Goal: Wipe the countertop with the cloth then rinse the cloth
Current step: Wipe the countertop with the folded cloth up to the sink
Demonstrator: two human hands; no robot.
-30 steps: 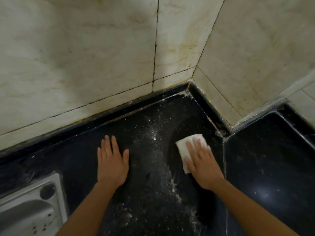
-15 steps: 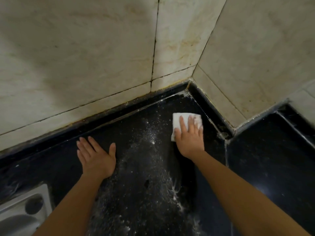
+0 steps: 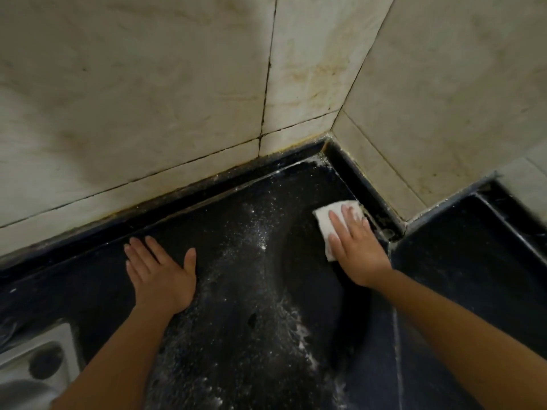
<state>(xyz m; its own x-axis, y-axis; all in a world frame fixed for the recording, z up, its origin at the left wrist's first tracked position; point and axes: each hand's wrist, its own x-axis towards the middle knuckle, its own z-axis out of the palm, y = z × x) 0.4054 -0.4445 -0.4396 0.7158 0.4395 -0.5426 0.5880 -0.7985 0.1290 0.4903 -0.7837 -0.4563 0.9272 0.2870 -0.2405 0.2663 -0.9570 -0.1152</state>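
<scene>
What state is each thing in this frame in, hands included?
countertop: dark, white specks streaked down its middle, unwiped there.
cloth: folded, flat on the countertop near the corner, under the right hand.
right hand: fingers straight, pressing the cloth.
left hand: flat on the countertop, fingers spread, holding nothing.
wall tiles: stained, grout lines dark.
sink: only a corner shows, lower left.

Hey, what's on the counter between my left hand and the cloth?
In the head view, a streak of white powdery residue on the black countertop runs between the left hand and the cloth, which the right hand presses flat.
</scene>
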